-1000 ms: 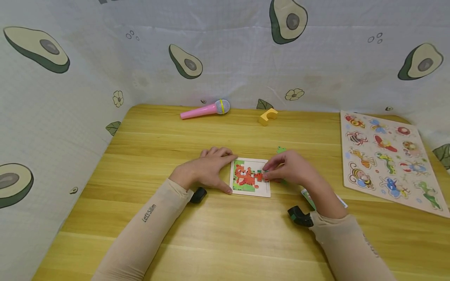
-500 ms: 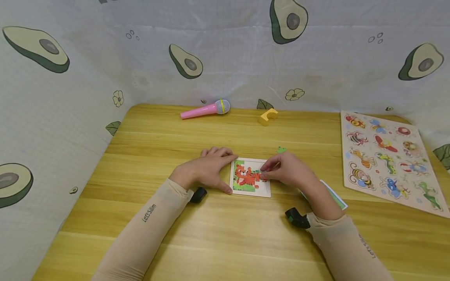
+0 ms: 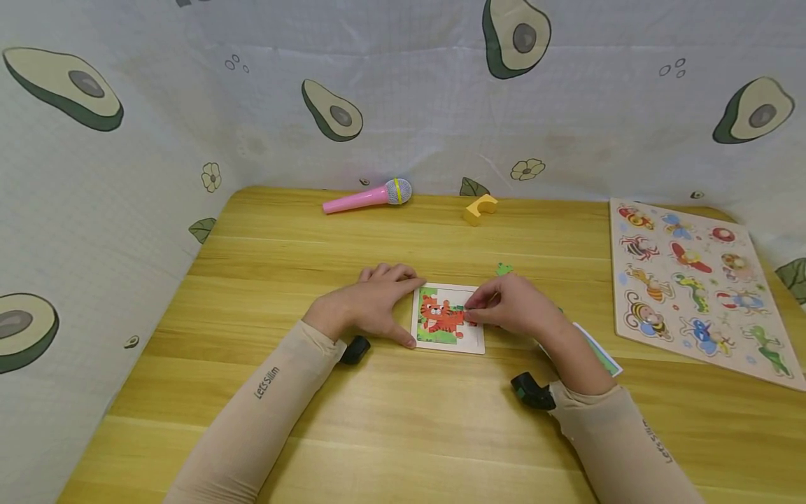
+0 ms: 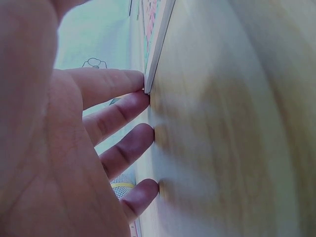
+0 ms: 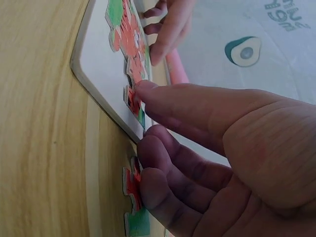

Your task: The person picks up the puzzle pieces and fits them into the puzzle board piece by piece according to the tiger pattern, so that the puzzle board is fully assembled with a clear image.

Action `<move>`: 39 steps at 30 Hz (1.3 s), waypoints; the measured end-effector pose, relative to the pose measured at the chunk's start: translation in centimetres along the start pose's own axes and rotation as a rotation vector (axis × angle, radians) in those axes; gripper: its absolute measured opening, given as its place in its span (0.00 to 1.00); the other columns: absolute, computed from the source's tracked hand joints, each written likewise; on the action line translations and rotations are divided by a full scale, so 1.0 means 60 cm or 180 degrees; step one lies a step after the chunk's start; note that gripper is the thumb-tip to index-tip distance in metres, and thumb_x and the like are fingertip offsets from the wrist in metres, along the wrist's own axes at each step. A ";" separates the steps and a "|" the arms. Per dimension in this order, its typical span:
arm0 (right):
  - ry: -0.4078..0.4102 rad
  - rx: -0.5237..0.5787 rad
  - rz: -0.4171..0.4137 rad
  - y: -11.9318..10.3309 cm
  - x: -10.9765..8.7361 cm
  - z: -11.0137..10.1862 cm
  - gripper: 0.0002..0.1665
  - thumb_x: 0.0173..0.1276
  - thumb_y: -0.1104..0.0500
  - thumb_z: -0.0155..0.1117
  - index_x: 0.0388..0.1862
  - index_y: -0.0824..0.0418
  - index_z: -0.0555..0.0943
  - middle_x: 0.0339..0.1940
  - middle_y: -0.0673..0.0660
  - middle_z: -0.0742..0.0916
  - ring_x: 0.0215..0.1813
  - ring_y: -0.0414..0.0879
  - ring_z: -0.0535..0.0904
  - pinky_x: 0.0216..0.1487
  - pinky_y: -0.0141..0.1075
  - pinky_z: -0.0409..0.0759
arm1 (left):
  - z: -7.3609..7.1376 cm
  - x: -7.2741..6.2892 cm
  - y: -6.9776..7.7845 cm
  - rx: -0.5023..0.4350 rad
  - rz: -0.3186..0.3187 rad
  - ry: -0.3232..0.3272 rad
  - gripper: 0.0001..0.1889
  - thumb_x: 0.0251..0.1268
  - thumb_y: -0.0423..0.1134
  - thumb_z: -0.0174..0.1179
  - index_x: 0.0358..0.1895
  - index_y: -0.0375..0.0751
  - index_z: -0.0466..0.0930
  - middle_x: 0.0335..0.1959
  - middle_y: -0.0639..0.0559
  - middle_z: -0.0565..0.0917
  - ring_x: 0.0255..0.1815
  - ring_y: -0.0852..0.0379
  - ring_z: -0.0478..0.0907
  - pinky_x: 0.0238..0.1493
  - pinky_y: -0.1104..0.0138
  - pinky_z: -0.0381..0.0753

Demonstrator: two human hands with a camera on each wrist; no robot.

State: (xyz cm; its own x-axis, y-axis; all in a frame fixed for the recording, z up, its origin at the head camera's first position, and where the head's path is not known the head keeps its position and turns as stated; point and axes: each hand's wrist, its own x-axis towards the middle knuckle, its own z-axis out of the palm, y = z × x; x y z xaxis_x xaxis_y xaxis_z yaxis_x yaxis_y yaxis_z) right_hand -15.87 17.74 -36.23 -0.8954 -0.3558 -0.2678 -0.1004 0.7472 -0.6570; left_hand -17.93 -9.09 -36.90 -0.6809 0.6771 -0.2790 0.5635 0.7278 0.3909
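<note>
A small white puzzle tray [image 3: 470,344] lies on the table, with a partly assembled tiger picture [image 3: 439,324] in it. My left hand [image 3: 370,306] spreads along its left side, thumb and index finger touching the tray's left corners. In the left wrist view the other fingertips [image 4: 148,190] rest on the table. My right hand [image 3: 521,304] pinches an orange, black-striped puzzle piece [image 5: 132,101] against the tiger's right side. The fingers partly cover that piece. Under my right hand's lower fingers, a loose red and green puzzle piece [image 5: 131,187] lies beside the tray.
Another green piece [image 3: 504,269] lies behind my right hand. A white-edged picture card [image 3: 603,350] is partly hidden under the right forearm. Further right lies a wooden peg puzzle board [image 3: 738,318]. A pink toy microphone [image 3: 359,201] and a yellow arched block [image 3: 479,208] lie at the back.
My right hand has shifted slightly left with the pinched puzzle piece, and the gap to the tiger has closed. The left hand and the tray have stayed in place.
</note>
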 end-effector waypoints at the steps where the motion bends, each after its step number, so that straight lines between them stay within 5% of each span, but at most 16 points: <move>1: 0.0004 -0.0009 -0.0005 -0.001 0.000 0.001 0.09 0.64 0.55 0.75 0.39 0.59 0.90 0.34 0.50 0.88 0.33 0.46 0.77 0.35 0.39 0.76 | 0.000 0.000 0.000 -0.0003 -0.0002 -0.0003 0.55 0.50 0.66 0.72 0.80 0.52 0.56 0.75 0.54 0.58 0.72 0.51 0.53 0.69 0.50 0.51; 27: -0.0054 -0.0116 0.0046 -0.007 0.005 0.011 0.07 0.64 0.57 0.74 0.40 0.56 0.91 0.32 0.50 0.85 0.32 0.46 0.74 0.33 0.39 0.72 | 0.002 0.001 -0.002 -0.0039 -0.0006 0.0009 0.55 0.50 0.67 0.72 0.80 0.53 0.56 0.75 0.55 0.58 0.72 0.51 0.52 0.70 0.50 0.50; 39: 0.0013 0.0015 -0.0163 0.000 -0.007 -0.012 0.09 0.69 0.57 0.70 0.43 0.59 0.90 0.31 0.51 0.84 0.29 0.47 0.75 0.30 0.39 0.75 | 0.000 0.001 -0.002 -0.0056 0.0005 0.0004 0.55 0.50 0.67 0.72 0.80 0.53 0.56 0.75 0.55 0.58 0.72 0.52 0.52 0.70 0.49 0.49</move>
State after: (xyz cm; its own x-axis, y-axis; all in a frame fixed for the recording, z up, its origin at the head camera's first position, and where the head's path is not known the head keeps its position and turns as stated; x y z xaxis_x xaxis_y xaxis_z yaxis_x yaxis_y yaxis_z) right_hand -15.79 18.29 -35.62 -0.8909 -0.3912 -0.2308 -0.1441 0.7254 -0.6731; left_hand -18.02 -9.13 -36.97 -0.6807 0.6781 -0.2772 0.5562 0.7247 0.4067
